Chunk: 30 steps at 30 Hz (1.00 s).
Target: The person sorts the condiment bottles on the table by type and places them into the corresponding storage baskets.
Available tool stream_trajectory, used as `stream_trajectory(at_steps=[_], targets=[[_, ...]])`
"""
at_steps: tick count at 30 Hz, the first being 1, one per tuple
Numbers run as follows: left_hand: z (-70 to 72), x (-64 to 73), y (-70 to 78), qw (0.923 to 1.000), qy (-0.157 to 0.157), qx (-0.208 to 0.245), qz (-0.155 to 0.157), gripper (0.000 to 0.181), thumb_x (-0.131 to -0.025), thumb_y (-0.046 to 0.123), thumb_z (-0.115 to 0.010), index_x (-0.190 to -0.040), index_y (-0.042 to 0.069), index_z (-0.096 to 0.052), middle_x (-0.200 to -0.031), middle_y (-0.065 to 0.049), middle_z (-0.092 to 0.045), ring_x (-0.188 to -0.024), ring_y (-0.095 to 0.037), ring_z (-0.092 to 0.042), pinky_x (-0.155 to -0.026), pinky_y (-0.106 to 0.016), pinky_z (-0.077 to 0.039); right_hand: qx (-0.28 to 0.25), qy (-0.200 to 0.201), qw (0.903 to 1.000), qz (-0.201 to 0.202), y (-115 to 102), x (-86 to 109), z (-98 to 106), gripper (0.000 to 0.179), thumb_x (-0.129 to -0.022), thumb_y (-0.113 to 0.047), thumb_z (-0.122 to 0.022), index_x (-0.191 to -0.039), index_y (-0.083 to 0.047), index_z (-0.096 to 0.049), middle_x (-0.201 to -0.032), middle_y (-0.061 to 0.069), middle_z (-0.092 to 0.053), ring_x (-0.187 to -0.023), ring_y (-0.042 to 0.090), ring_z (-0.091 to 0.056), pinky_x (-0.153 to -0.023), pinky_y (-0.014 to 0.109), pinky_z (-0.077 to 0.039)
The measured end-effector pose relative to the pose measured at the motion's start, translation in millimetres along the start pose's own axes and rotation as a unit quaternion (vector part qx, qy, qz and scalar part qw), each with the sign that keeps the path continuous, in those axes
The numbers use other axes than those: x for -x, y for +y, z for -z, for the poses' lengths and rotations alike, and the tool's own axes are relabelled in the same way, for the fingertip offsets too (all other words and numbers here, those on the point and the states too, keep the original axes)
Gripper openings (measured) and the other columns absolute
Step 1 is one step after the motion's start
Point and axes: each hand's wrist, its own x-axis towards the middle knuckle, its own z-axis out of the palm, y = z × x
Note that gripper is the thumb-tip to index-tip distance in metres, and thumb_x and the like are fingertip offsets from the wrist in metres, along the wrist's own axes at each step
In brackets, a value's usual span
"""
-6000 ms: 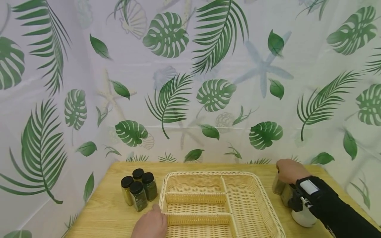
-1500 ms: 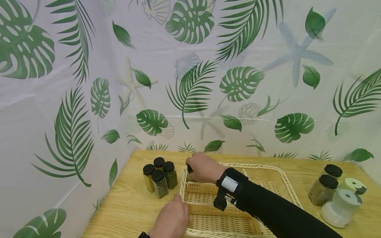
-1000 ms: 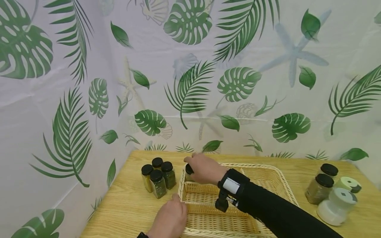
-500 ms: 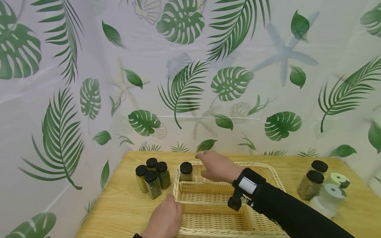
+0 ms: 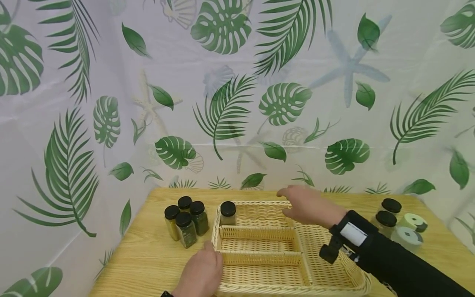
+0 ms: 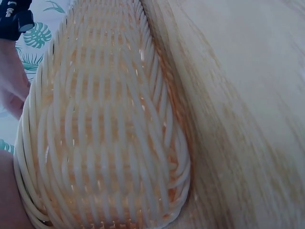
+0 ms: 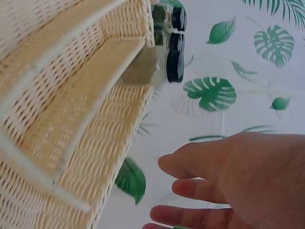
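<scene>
My left hand [image 5: 202,270] grips the left side of a wicker basket [image 5: 272,289] near its front corner; the left wrist view shows mostly the woven outer wall [image 6: 105,143], and the fingers are largely hidden. A spice jar [image 5: 228,213] with a black lid and greyish-brown contents stands upright in the basket's back left compartment. Over the basket's back rim, right of that jar, hovers my right hand [image 5: 309,206], holding nothing. In the right wrist view its fingers [image 7: 195,167] are spread apart, with the jar [image 7: 152,67] some distance beyond them.
Several black-lidded jars [image 5: 185,233] with green and yellow contents cluster left of the basket. To its right stand two more black-lidded jars [image 5: 386,220] and two containers with pale yellow [image 5: 412,220] and white [image 5: 406,237] tops. A leaf-patterned sheet [image 5: 237,123] hangs behind the wooden table [image 5: 137,255].
My right hand, earlier among the right-side jars, held a jar in the back left compartment, let go of it and has moved right. The left hand stays at the basket's side.
</scene>
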Motion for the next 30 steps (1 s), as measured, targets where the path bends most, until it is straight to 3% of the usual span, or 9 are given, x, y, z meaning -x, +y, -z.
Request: stream_trajectory(at_steps=[7, 13, 22, 30], targets=[[1.5, -0.9, 0.7, 0.9999, -0.006, -0.005, 0.008, 0.039, -0.104, 0.02, -0.04, -0.118, -0.015, -0.05, -0.071, -0.016, -0.06, -0.066, -0.031, -0.066, -0.058, -0.046, -0.052, 0.01, 0.001, 0.9997, -0.023, 35.5, 22.3, 5.4, 0.032, -0.091, -0.019, -0.071, -0.119, -0.004, -0.07, -0.107, 0.01, -0.071, -0.095, 0.026, -0.067, -0.078, 0.045, -0.055], [1.2, -1.6, 0.7, 0.9996, -0.016, 0.001, 0.021, 0.046, -0.104, 0.022, -0.039, -0.126, -0.018, -0.046, -0.078, -0.02, -0.063, -0.074, -0.036, -0.068, -0.064, -0.05, -0.054, 0.016, -0.017, 0.998, -0.058, 61.3, 41.2, 12.1, 0.038, -0.091, -0.024, -0.071, -0.122, -0.001, -0.068, -0.111, 0.014, -0.07, -0.098, 0.03, -0.067, -0.08, 0.048, -0.055], [-0.4, -3.3, 2.3, 0.9997, -0.012, -0.009, 0.017, 0.048, -0.104, 0.021, -0.039, -0.129, -0.019, -0.046, -0.081, -0.021, -0.064, -0.076, -0.036, -0.069, -0.066, -0.05, -0.055, 0.006, -0.05, 0.9905, -0.128, 97.4, 66.0, 18.4, 0.048, -0.091, -0.032, -0.071, -0.127, 0.0, -0.064, -0.114, 0.018, -0.069, -0.101, 0.035, -0.067, -0.078, 0.05, -0.055], [-0.7, -1.7, 1.3, 0.9997, -0.008, -0.003, 0.025, 0.04, -0.104, 0.022, -0.039, -0.119, -0.013, -0.051, -0.072, -0.015, -0.06, -0.066, -0.03, -0.065, -0.057, -0.046, -0.051, 0.004, -0.056, 0.9888, -0.139, 122.7, 80.7, 17.7, 0.049, -0.092, -0.029, -0.068, -0.127, 0.004, -0.063, -0.113, 0.022, -0.067, -0.101, 0.038, -0.065, -0.078, 0.051, -0.054]])
